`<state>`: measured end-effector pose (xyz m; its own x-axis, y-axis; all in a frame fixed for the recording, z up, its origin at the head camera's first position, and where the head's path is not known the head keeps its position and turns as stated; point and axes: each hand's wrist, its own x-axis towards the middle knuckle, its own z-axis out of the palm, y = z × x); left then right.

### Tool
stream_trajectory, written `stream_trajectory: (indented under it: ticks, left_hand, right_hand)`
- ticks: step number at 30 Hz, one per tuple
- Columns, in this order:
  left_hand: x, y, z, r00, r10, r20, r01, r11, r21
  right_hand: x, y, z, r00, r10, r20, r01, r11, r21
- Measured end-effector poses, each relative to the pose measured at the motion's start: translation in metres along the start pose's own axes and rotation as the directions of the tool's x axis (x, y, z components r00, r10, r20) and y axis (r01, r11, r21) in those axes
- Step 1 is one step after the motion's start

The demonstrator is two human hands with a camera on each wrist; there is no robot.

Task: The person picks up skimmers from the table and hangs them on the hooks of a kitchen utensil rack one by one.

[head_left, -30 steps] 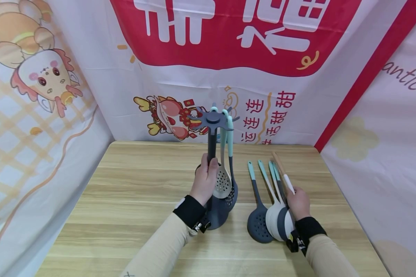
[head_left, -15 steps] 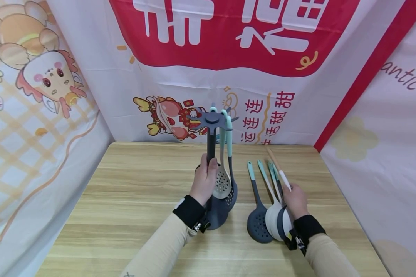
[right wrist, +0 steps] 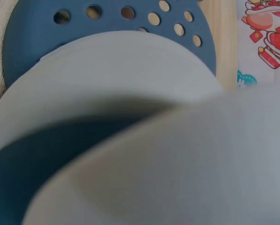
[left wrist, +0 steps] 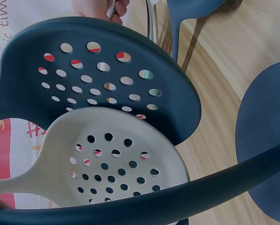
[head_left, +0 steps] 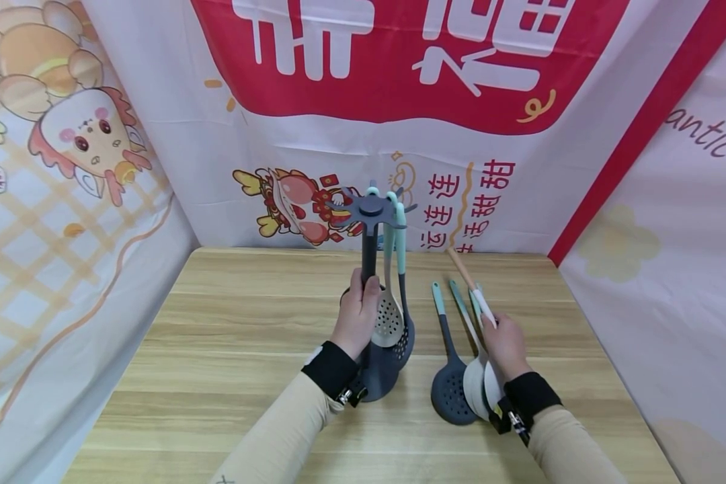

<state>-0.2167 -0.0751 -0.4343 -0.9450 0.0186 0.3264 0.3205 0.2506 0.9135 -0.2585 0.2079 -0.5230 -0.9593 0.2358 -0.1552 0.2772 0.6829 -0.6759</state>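
My left hand point(head_left: 355, 314) grips the dark post point(head_left: 370, 254) of an upright utensil stand with a hooked top point(head_left: 372, 207). From its hooks hang a beige skimmer point(left wrist: 112, 154) and a dark skimmer point(left wrist: 144, 98), both with mint handle ends. At the right, my right hand point(head_left: 507, 346) holds a white ladle point(head_left: 462, 270) by its handle, the wooden end pointing up and back. In the right wrist view the ladle's pale surface point(right wrist: 187, 173) is large and blurred. Just left of this hand, a dark skimmer point(head_left: 452, 396) and a pale ladle point(head_left: 474, 388) lie together.
Several mint-ended handles point(head_left: 438, 297) lie side by side, pointing to the back of the wooden table point(head_left: 236, 323). The stand's round dark base point(head_left: 381, 378) rests left of them. Printed cloths, including the back one point(head_left: 266, 144), enclose the table on three sides.
My right hand has moved left and slightly away from me with the white ladle, whose wooden end has swung left and back. The left hand keeps its grip on the post.
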Motion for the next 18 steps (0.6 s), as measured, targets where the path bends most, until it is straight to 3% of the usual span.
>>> stream_trajectory:
  ticks: [18]
  left_hand:
    - [0.0, 0.0, 0.001, 1.0, -0.019, 0.013, 0.019, 1.0, -0.015]
  right_hand:
    - [-0.007, -0.012, -0.005, 1.0, 0.009, 0.005, -0.009, 1.0, 0.023]
